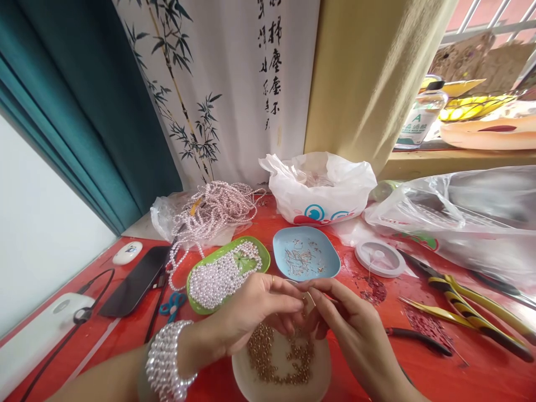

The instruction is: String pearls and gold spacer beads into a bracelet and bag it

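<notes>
- Pinched close together, your right hand (pixel 354 324) has thumb and forefinger shut on what looks like a thin pale sliver; your left hand (pixel 259 304) curls just beside it, fingers bent toward the thumb, but whether it holds anything is hidden.
- Well beyond the grip, a white plastic bag (pixel 288 195) stands open; it seems too far off to interfere.
- Beyond and left, a loose heap of pearl strands (pixel 218 204) trails down beside the green tray (pixel 264 254); a sweeping left arm could snag a strand and drag it.
- Directly below your fingers sits a pale bowl (pixel 245 374); a dropped wrist could tip it.
- Just beyond your fingertips, a blue dish (pixel 330 265) holds fine metal pieces (pixel 299 259); knuckles pushed forward could scatter them.
- On your left wrist, a thick pearl bracelet (pixel 165 363) could catch the green tray's edge.
- Under the grip, gold beads (pixel 259 349) lie loose in the bowl; a bump could send them rolling.
- Between your fingertips, the thin pale sliver (pixel 310 297) could slip if the pinch slackens, and would be hard to find among the beads.
</notes>
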{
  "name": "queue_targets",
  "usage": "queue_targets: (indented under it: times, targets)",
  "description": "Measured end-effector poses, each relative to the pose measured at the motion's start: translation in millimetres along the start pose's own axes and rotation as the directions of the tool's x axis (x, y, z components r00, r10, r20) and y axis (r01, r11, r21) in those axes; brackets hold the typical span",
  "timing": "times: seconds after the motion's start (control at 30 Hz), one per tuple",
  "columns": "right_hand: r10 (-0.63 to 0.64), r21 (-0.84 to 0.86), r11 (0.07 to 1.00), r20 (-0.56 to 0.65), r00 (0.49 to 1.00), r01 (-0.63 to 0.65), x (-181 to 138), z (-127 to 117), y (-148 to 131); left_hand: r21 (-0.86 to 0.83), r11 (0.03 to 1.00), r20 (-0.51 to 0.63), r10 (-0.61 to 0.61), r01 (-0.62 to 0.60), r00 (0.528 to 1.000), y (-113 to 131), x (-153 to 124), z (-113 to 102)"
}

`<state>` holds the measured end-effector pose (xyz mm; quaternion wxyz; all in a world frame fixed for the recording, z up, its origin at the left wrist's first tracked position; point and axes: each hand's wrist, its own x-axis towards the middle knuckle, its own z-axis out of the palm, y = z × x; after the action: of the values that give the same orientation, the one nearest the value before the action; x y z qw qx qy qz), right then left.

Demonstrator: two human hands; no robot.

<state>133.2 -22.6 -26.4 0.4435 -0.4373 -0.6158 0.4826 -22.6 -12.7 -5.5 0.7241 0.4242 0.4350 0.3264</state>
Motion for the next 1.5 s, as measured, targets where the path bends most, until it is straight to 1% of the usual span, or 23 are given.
queue_targets:
  times: [0.07, 0.17, 0.3, 0.5, 0.67, 0.8, 0.9, 1.03, 1.13, 1.27, 1.37, 1.43, 1.5]
  targets:
    - [0.004, -0.007, 1.000, 0.008, 1.000, -0.003, -0.9, 2.0, -1.6, 0.006, 1.000, 0.000, -0.002, 0.002, 1.000, -0.4, -0.5, 0.2]
    - [-0.083, -0.105, 0.991, -0.006, 0.997, 0.082, -2.5, 4.2, -1.9, 0.014, 1.000, 0.010, 0.006, -0.006, 1.000, -1.5, -0.3, 0.2]
    - [-0.236, -0.294, 0.929, 0.002, 0.972, 0.226, -3.6, 3.8, 0.1, 0.016, 1.000, -0.005, -0.019, 0.019, 1.000, -2.3, 0.9, -0.1]
    - [-0.358, -0.422, 0.849, -0.017, 0.933, 0.318, -2.9, -0.5, 3.5, -0.003, 1.000, -0.001, -0.017, 0.017, 1.000, -2.8, 0.9, -1.1]
    - [-0.399, -0.448, 0.821, -0.010, 0.917, 0.352, -2.2, -1.8, 6.3, -0.009, 1.000, 0.039, -0.020, 0.020, 0.999, -3.6, 1.1, -1.7]
    - [-0.405, -0.455, 0.806, 0.040, 0.913, 0.377, -3.3, -3.3, 7.3, -0.008, 1.000, 0.026, -0.023, 0.023, 0.999, -4.8, 1.9, -2.1]
    - [-0.415, -0.474, 0.791, 0.050, 0.909, 0.387, -3.2, -4.7, 7.4, -0.036, 0.999, 0.018, -0.029, 0.030, 0.999, -5.8, 2.7, -2.6]
    - [-0.436, -0.525, 0.753, 0.053, 0.899, 0.396, -1.1, -6.0, 7.6, -0.074, 0.997, 0.037, -0.010, 0.012, 0.999, -5.6, 3.1, -2.6]
    - [-0.492, -0.582, 0.681, 0.085, 0.867, 0.443, 0.1, -6.0, 8.1, -0.092, 0.996, 0.032, -0.005, 0.008, 0.999, -5.3, 2.7, -2.3]
    - [-0.600, -0.691, 0.504, 0.151, 0.785, 0.518, 0.4, -5.5, 10.0, -0.110, 0.994, 0.043, 0.001, 0.004, 0.999, -6.1, 2.5, -2.7]
    - [-0.654, -0.733, 0.388, 0.208, 0.727, 0.559, 0.0, -6.5, 13.3, -0.128, 0.992, 0.042, -0.010, 0.015, 0.999, -7.2, 2.6, -3.4]
    - [-0.661, -0.737, 0.338, 0.256, 0.705, 0.585, -0.4, -7.9, 15.8, -0.136, 0.991, 0.041, -0.012, 0.017, 0.999, -7.8, 2.8, -4.0]
    - [-0.649, -0.735, 0.316, 0.294, 0.702, 0.600, -0.8, -9.6, 17.5, -0.143, 0.990, 0.046, -0.007, 0.014, 0.999, -8.5, 3.4, -4.5]
